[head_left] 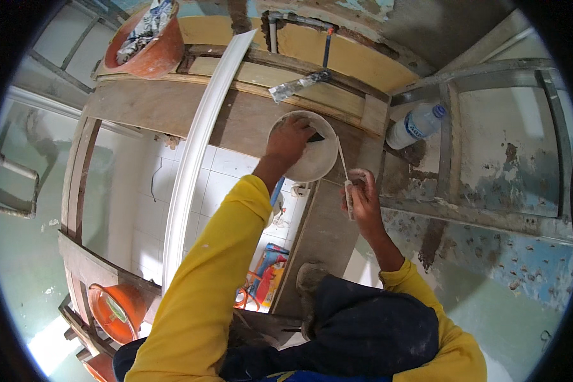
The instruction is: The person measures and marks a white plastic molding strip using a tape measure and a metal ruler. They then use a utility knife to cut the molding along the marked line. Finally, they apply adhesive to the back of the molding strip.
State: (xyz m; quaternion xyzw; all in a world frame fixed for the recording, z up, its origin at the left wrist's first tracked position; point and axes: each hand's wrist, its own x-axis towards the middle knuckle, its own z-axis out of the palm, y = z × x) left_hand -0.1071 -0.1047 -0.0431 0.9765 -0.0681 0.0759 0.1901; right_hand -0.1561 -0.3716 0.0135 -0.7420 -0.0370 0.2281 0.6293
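A round, whitish plastic tub (321,162) stands on the brown wooden platform. My left hand (290,141) reaches into it, its fingers bent round a small black object (316,137) whose kind I cannot make out. Just right of the tub, my right hand (365,198) is closed on the pale handle of a thin putty knife (348,190). The knife's narrow blade, seen nearly edge-on, points up along the tub's right rim. What lies at the bottom of the tub is partly hidden by my left hand.
A long white moulding strip (200,153) slants across the opening on my left, above a tiled floor (197,184). Behind the tub lies a smeared, blue-handled tool (299,84). An orange basin (148,56) sits far left, a water bottle (415,126) right. Below hangs an orange bucket (118,312).
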